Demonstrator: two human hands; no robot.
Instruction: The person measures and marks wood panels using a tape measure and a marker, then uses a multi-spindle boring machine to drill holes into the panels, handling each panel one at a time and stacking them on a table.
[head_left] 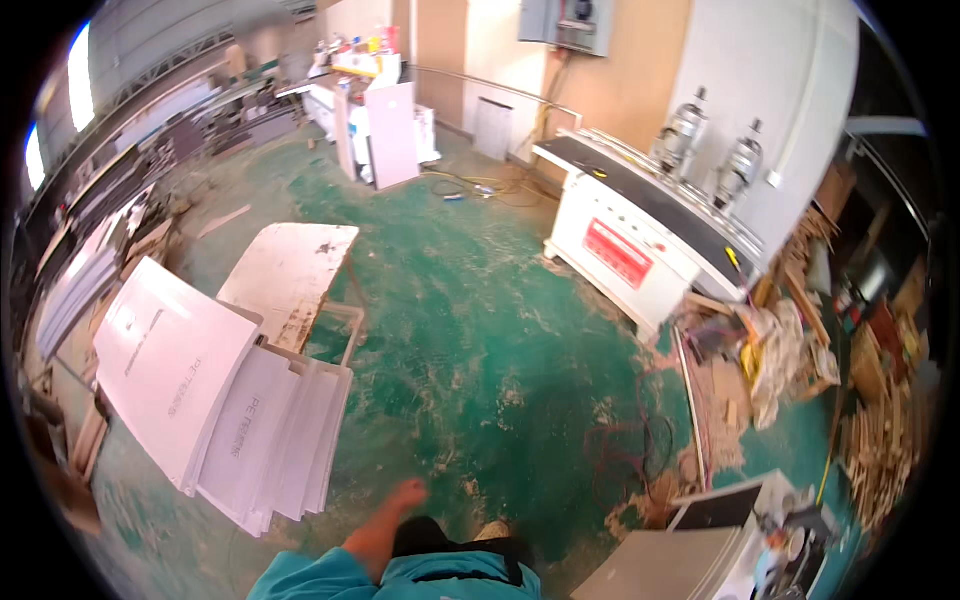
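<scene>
My left hand (pixel 408 494) hangs low in front of my body, below a turquoise sleeve. Nothing shows in it, but its fingers are too small and smeared to tell whether they are open or closed. To its left, a stack of white panels (pixel 250 420) leans with its edges fanned out; the hand is apart from it. My right hand is out of the picture.
A worn board table (pixel 290 262) stands behind the panels. On the right is a white machine (pixel 640 240) with a black top. Cables (pixel 640 450) lie on the green floor (pixel 470 300). Grey panels (pixel 660 568) stand close at lower right, near scrap wood (pixel 880 440).
</scene>
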